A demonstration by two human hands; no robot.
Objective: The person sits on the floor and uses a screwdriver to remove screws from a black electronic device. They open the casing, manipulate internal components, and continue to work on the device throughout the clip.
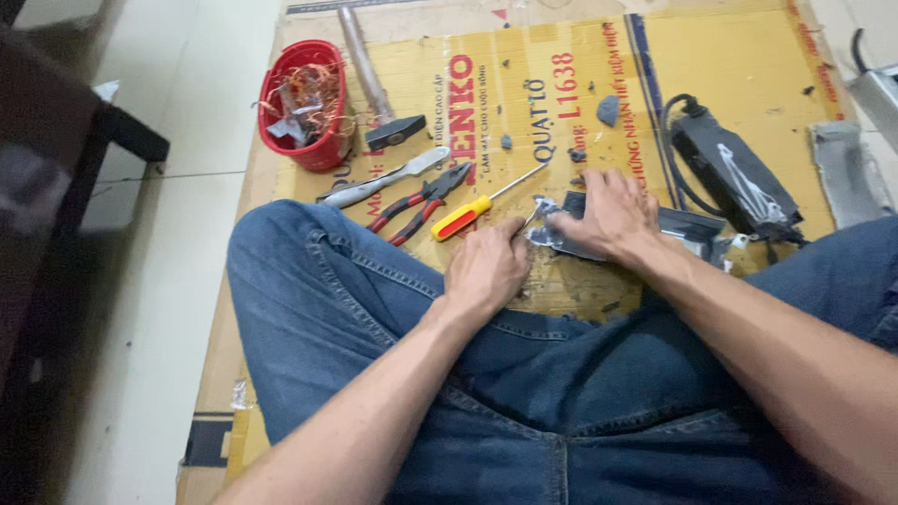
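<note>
The dark flat casing (655, 227), partly wrapped in crumpled silvery foil (552, 234), lay on the cardboard sheet (730, 56) just in front of the person's knees. It looked stiff and light, with thin, probably sharp foil edges; the flat top seemed the safest place to press, the rim the place to grip. The right hand (613, 213) was spread flat on the casing, pinning it. The left hand (486, 269) was closed, apparently pinching a thin tool or foil edge at the casing's corner; which one could not be told. Nearby lay 1 yellow-handled screwdriver (468, 215), red pliers (421, 201), a hammer (379, 93) and a red basket (304, 103) of copper wire.
</note>
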